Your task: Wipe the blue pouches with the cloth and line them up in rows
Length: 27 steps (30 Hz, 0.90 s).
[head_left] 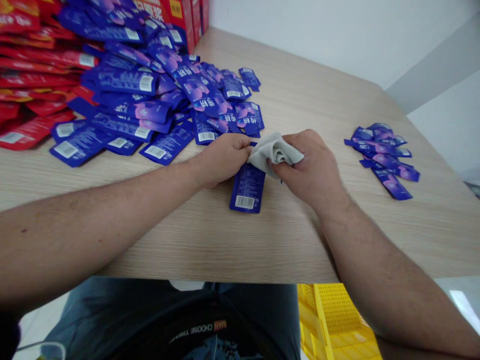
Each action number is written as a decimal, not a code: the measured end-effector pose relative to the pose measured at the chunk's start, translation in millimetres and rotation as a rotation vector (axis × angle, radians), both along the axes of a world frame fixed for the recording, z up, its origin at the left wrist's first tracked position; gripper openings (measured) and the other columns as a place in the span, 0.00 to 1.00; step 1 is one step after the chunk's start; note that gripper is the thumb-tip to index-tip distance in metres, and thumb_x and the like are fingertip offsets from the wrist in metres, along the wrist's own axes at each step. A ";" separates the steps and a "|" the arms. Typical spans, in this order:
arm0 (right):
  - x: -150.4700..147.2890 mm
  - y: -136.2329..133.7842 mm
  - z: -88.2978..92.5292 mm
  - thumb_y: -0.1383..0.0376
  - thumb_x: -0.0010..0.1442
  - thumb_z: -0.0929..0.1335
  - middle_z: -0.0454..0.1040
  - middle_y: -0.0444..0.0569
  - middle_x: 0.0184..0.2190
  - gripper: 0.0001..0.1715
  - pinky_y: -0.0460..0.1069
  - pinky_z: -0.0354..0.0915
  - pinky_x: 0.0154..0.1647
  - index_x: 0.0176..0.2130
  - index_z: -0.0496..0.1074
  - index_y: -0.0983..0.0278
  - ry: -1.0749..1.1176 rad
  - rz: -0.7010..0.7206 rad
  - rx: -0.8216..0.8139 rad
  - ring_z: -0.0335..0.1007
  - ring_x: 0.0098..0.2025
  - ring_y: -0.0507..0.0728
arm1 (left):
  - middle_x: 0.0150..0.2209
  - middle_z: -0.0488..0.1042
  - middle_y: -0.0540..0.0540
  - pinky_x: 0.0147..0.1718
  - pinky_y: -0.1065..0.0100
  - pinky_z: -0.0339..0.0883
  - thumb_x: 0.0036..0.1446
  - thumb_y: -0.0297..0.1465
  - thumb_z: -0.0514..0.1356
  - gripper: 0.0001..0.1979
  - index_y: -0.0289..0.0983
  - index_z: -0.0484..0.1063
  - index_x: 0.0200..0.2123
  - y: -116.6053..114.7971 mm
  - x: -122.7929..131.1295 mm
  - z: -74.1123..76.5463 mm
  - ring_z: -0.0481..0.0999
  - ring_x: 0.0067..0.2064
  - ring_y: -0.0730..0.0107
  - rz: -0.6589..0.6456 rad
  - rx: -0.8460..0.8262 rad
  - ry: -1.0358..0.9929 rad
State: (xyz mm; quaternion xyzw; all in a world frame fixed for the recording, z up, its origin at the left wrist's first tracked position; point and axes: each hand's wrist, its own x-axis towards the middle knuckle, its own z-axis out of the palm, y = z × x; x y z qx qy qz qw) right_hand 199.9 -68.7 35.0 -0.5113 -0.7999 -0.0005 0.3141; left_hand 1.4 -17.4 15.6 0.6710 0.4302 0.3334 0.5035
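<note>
A blue pouch [247, 187] with a white barcode lies near the middle of the table, its barcode end towards me. My left hand [230, 157] pinches the pouch's far end between bent fingers. In my right hand [315, 167] is a bunched grey-white cloth [275, 152], pressed over the far part of the pouch and covering it. Just beyond my left hand, a large heap of similar blue pouches [198, 95] spreads over the table's left half.
Red pouches [41, 75] are stacked at the far left, with red boxes [180, 20] behind. Several blue pouches [386, 155] lie overlapped on the right. A yellow plastic crate [341, 315] stands below the table's front edge [225, 277]. A white wall [318, 30] borders the back.
</note>
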 end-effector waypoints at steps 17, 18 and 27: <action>19.5 3.8 -0.8 0.61 0.57 0.73 0.79 0.50 0.37 0.11 0.62 0.71 0.44 0.42 0.75 0.58 0.137 -0.231 -0.081 0.75 0.43 0.67 | 0.24 0.70 0.51 0.25 0.68 0.65 0.53 0.27 0.62 0.09 0.40 0.63 0.27 -9.8 -1.6 10.1 0.70 0.24 0.71 0.033 -0.410 -0.270; 19.7 4.1 -1.6 0.61 0.57 0.73 0.79 0.50 0.37 0.11 0.62 0.71 0.43 0.42 0.75 0.58 0.136 -0.230 -0.081 0.76 0.43 0.67 | 0.26 0.74 0.49 0.27 0.66 0.68 0.50 0.26 0.62 0.08 0.40 0.63 0.27 -7.7 -3.2 10.8 0.73 0.26 0.69 0.033 -0.456 -0.302; 20.3 4.5 -5.5 0.60 0.57 0.73 0.79 0.50 0.37 0.12 0.62 0.72 0.42 0.42 0.76 0.57 0.131 -0.231 -0.095 0.76 0.42 0.67 | 0.29 0.78 0.43 0.24 0.59 0.71 0.44 0.30 0.62 0.06 0.41 0.69 0.30 5.4 -12.0 7.8 0.75 0.25 0.62 0.066 -0.552 -0.338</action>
